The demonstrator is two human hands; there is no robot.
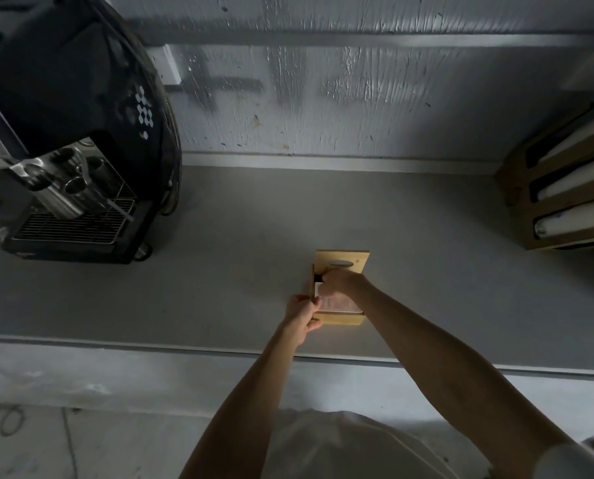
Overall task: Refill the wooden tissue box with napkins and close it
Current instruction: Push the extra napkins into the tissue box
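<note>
seen from above, a grey counter (409, 243) runs across the view. the wooden tissue box (338, 318) sits near its front edge, just past the centre toward 4 o'clock, with its sliding lid (342, 260) pushed back toward 12 o'clock so the tray is uncovered. an oval slot shows in the lid.

my left hand (302, 316) is at the box's 8 o'clock corner, fingers curled and closed against the side wall to steady it. my right hand (340, 281) reaches in from 5 o'clock, fingers bent down into the opening onto the napkins (337, 303), a pale stack lying inside the tray. i cannot tell whether those fingers are pinching the stack or only pressing it flat.

a black coffee machine (78, 143) stands at 10 o'clock and a wooden rack (561, 205) at 3 o'clock, both well apart from the box.

the risks, as i judge them: if the stack sits proud or crooked, the lid could catch its edge and crumple the top napkins. if my left hand loosens, the box may skid toward the counter's front edge as i push.
</note>
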